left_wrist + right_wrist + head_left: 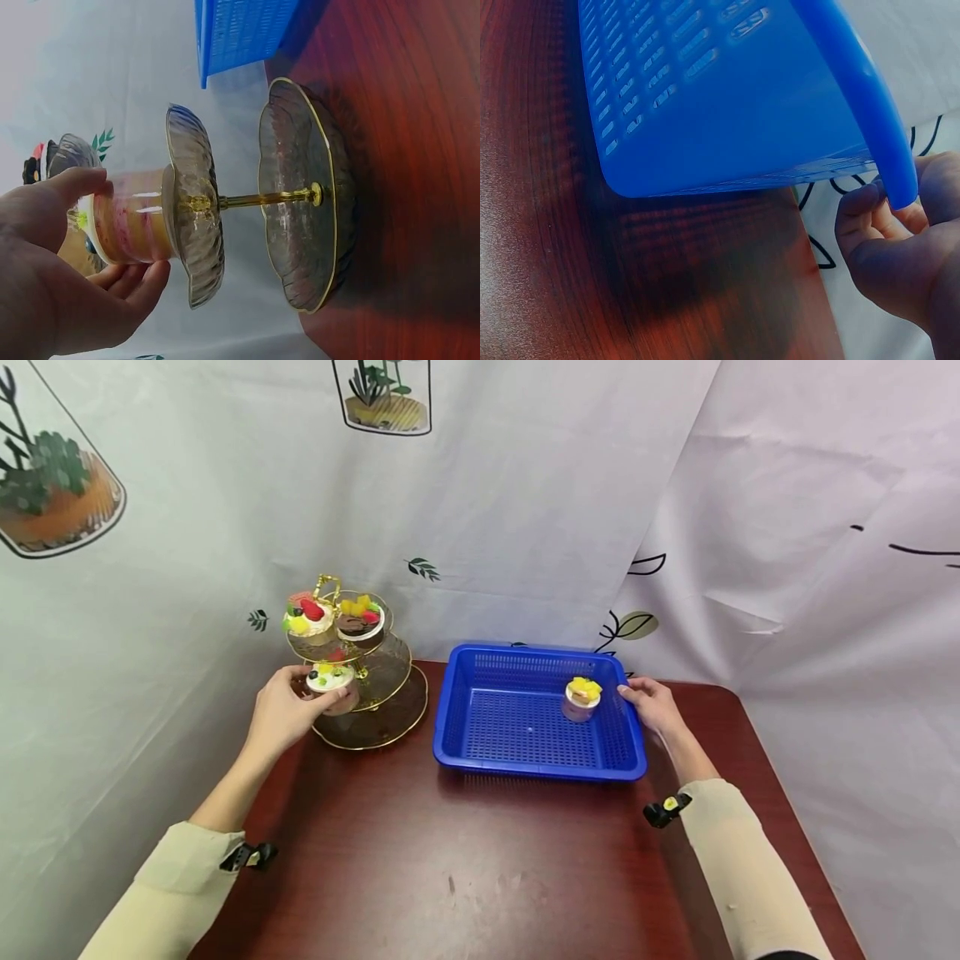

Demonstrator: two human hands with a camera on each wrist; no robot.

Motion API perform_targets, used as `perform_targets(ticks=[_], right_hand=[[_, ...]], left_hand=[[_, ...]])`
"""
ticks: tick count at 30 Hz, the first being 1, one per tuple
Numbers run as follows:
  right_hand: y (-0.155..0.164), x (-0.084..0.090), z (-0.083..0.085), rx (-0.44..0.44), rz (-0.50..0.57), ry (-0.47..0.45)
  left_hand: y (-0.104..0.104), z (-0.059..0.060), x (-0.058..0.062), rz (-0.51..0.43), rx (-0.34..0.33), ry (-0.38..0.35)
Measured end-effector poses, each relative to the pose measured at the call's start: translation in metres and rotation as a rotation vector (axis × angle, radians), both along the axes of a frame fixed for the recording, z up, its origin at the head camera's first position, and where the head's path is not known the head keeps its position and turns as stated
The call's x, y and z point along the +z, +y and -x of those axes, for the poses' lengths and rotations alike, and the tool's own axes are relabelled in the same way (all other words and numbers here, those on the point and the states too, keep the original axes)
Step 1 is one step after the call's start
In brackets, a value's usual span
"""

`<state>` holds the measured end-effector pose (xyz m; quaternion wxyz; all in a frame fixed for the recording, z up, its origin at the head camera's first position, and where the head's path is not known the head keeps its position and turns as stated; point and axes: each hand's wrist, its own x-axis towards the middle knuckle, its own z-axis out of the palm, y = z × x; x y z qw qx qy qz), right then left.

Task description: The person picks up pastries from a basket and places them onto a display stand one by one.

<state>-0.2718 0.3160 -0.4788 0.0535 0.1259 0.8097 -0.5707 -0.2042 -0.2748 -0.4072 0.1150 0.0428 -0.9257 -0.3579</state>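
dessert cup (133, 217) sits in the left grip (282, 710) at the tiered stand (382, 724), the right grip (654, 703) pinching the blue basket (540, 771).

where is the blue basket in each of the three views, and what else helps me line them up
Head: basket a little right of and below centre.
Left wrist: basket at the top middle, cut off by the top edge.
Right wrist: basket large across the top, also cut off, its rim held by the right hand.
Shared landmark: the red-brown table, visible in all three.
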Motion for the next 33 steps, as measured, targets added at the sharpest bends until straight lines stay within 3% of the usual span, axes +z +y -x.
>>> perform_targets(ticks=[20, 33], right_hand=[[-0.001, -0.001, 0.001, -0.011, 0.015, 0.001], [-0.001, 0.000, 0.000, -0.015, 0.003, -0.001]], left_hand=[[-0.007, 0.026, -0.003, 0.014, 0.072, 0.010], [-0.010, 0.042, -0.010, 0.021, 0.071, 0.059]])
